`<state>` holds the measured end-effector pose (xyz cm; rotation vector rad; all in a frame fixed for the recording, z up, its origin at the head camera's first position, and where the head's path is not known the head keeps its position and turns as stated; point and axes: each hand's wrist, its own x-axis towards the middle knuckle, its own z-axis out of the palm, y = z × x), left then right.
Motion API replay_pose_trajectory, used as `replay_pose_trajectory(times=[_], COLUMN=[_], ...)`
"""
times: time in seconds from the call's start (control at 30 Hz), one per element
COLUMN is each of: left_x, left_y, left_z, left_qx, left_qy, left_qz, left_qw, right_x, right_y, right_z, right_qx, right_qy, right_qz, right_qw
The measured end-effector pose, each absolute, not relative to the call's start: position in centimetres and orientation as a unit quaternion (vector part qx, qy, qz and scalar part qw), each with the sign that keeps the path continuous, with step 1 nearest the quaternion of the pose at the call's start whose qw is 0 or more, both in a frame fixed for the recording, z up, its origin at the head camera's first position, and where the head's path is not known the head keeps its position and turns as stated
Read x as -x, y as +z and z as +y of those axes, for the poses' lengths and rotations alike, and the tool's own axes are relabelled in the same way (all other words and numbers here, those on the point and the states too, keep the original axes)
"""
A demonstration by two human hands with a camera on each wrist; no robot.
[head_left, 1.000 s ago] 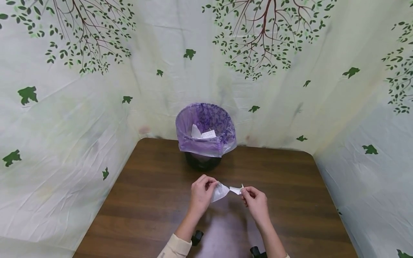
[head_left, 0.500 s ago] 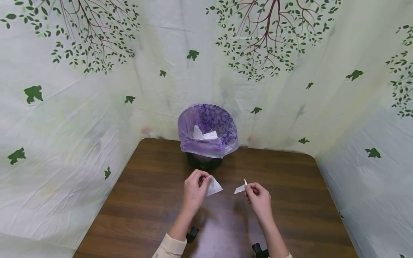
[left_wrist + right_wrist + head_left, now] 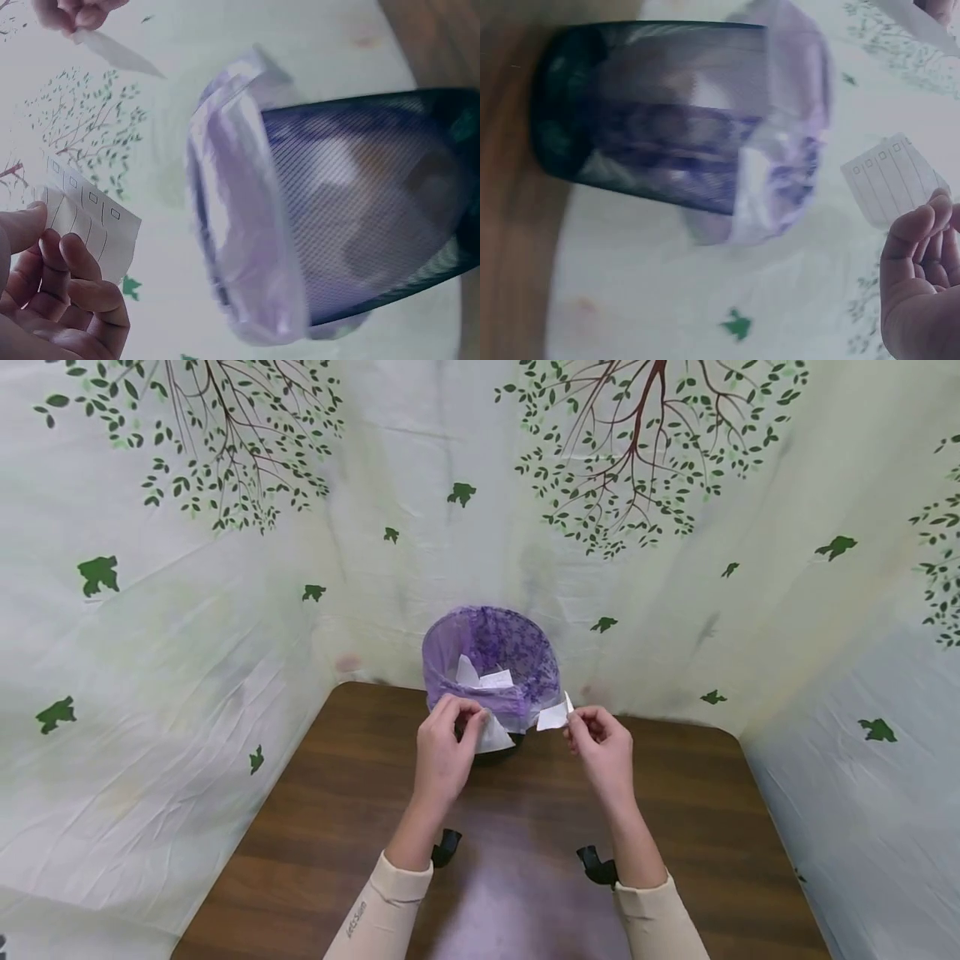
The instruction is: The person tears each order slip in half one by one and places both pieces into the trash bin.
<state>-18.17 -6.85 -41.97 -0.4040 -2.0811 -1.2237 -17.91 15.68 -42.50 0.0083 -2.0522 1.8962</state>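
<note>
My left hand (image 3: 444,750) pinches a torn piece of white paper (image 3: 495,739) between thumb and fingers, in front of the bin's near side. In the left wrist view that scrap (image 3: 94,225) shows printed lines and small checkbox squares. Opposite it, my right hand (image 3: 606,752) pinches another torn paper piece (image 3: 553,717), folded up at one corner; ruled lines and boxes mark this scrap (image 3: 889,184) too. Just beyond both hands stands a dark mesh waste bin (image 3: 367,210) lined with a purple patterned bag (image 3: 517,643). White paper pieces (image 3: 496,680) lie inside it.
The bin stands at the far edge of a brown wooden table (image 3: 337,793). Behind and beside the table hangs a pale cloth (image 3: 375,610) printed with trees and green leaves. Black wrist mounts (image 3: 597,866) sit at both wrists.
The paper, joined at a narrow point a second ago, has come apart into two pieces, one in each hand. Both hands have since moved forward to the bin's front.
</note>
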Motion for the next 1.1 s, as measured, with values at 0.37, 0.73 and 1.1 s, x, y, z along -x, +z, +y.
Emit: replay_pose_trajectory(times=[0.37,0.73,1.1], left_x=[23.0,27.7,29.6], left_y=[-40.0,-39.8,-40.6], left_z=[-6.6,-6.6,-6.5], left_qx=[0.146,0.121,0.084], left_qy=[-0.443,-0.442,-0.423], left_qz=[-0.809,-0.821,-0.853], left_qw=[0.358,0.341,0.295], right_x=[22.6,26.7,27.9], right_y=[-40.3,-41.0,-41.9], right_z=[13.0,11.7,11.5], right_qx=[-0.060,-0.045,-0.042], right_qy=[0.672,0.645,0.616], right_qz=[-0.714,-0.745,-0.771], right_qw=[0.185,0.163,0.158])
